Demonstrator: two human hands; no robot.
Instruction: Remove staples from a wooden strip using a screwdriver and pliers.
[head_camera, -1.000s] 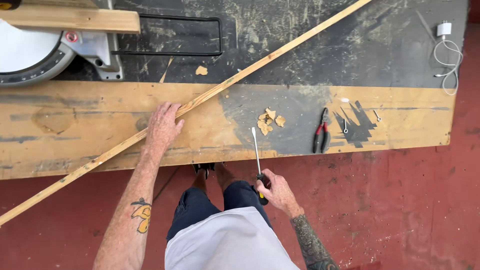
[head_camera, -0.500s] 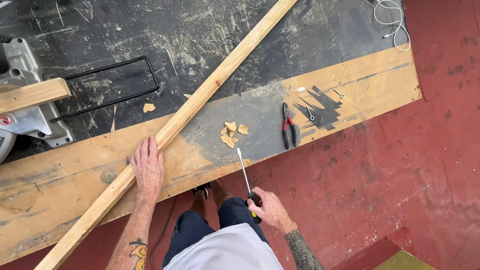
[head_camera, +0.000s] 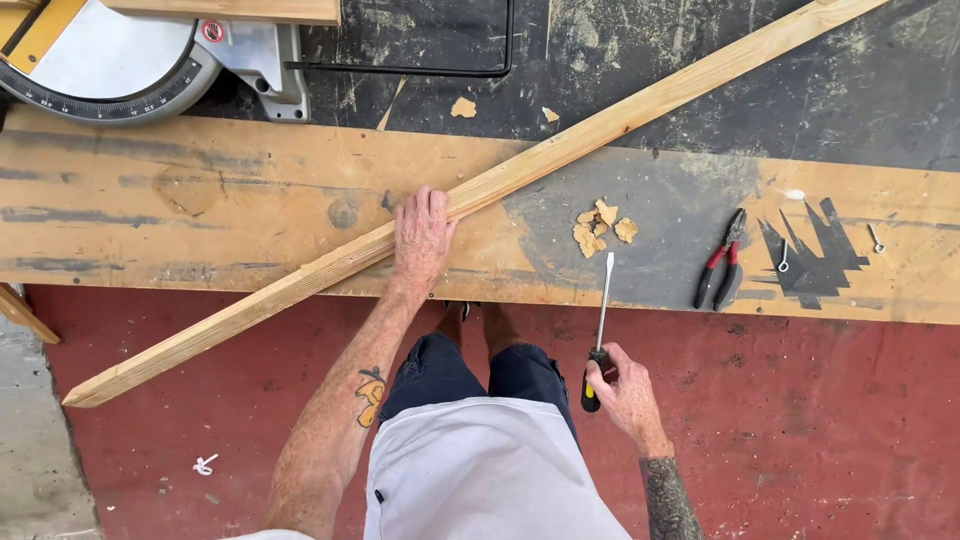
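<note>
The left hand (head_camera: 421, 235) lies flat and spread on the long wooden strip (head_camera: 480, 195) lying diagonally across the counter (head_camera: 200, 200) (stiff, probably light, best gripped mid-length), while the right hand (head_camera: 625, 395) is clamped on a screwdriver (head_camera: 598, 335).

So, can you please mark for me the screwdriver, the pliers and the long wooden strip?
screwdriver (head_camera: 603, 300): head view, middle of the metal shaft.
pliers (head_camera: 722, 262): head view, on the red handles.
long wooden strip (head_camera: 560, 155): head view, bare middle of the strip, right of the left hand (head_camera: 422, 232).
</note>
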